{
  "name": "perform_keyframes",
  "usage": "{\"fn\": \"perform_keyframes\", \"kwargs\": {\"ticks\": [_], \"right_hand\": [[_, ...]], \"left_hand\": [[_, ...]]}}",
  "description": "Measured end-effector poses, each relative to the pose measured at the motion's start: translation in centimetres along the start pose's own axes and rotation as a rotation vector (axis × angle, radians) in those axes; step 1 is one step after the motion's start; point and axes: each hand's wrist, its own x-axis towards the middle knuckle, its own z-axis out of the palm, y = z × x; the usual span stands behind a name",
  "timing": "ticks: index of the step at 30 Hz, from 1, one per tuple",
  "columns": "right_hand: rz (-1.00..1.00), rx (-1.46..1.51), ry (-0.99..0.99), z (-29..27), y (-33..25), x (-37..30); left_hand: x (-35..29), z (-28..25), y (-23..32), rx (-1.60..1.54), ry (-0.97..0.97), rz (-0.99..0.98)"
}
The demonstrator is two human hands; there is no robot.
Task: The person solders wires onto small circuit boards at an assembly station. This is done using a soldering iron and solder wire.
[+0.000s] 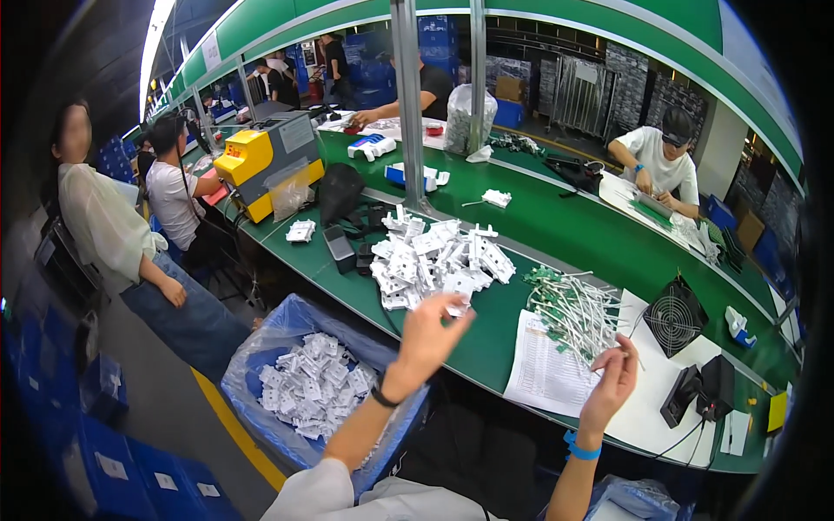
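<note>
A heap of white plastic housings [408, 265] lies on the green bench in front of me. My left hand [427, 334] is at its near edge, thumb and fingers closing on one white plastic housing [458, 285]. To the right, a tangled bundle of white cables [578, 321] with small green circuit boards rests partly on a printed sheet [543, 373]. My right hand [612, 378] is at the near end of this bundle, fingers bent in a pinch around what looks like a white cable end. The fingers partly hide the grip.
Below the bench on the left stands a lined blue bin [252, 347] of white housings. A black fan [675, 317] and black boxes [699, 391] sit right. A metal post [407, 104] rises behind the heap. A yellow-grey machine [269, 161] stands far left; people work nearby.
</note>
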Motion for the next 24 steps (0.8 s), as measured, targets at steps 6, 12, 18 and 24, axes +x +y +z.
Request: {"fn": "perform_keyframes", "kwargs": {"ticks": [6,12,18,24], "right_hand": [[0.125,-0.002,-0.310,2.5,0.2,-2.5],[0.228,0.014,-0.400,1.2,2.2,-3.7],[0.287,0.032,-0.388,2.3,1.2,-2.2],[0.212,0.119,-0.527,6.7,-0.4,-0.9]], "left_hand": [[6.6,1.4,-6.8,0.657,-0.064,0.470],[8.3,2.3,-7.2,0.562,-0.132,0.455],[6.9,1.1,-6.0,-0.378,0.044,-0.009],[4.5,1.6,-4.8,-1.566,-0.133,-0.440]]}}
